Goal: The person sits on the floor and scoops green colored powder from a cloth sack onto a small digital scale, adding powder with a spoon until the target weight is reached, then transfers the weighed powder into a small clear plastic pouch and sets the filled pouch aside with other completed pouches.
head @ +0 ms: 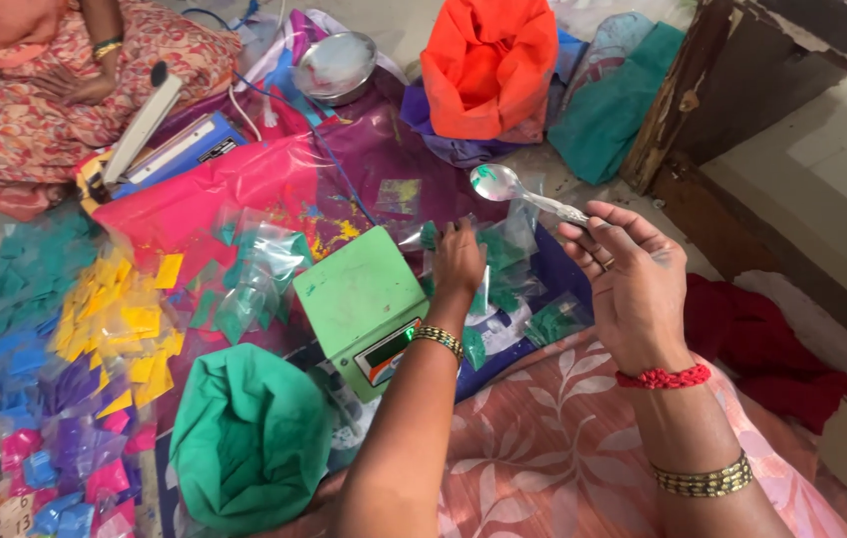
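Observation:
My right hand is raised and holds a metal spoon by its handle; the bowl points left and carries traces of green powder. My left hand reaches forward past a green weighing scale and its fingers rest on small clear packets of green powder lying on the floor cloth. Whether those fingers pinch a packet is hidden. An open green cloth sack sits close to my left elbow.
Heaps of small yellow, teal, blue and pink powder packets lie at the left. A blue heat sealer, a steel bowl and an orange sack stand farther off. Another person sits at the top left. A wooden frame rises at the right.

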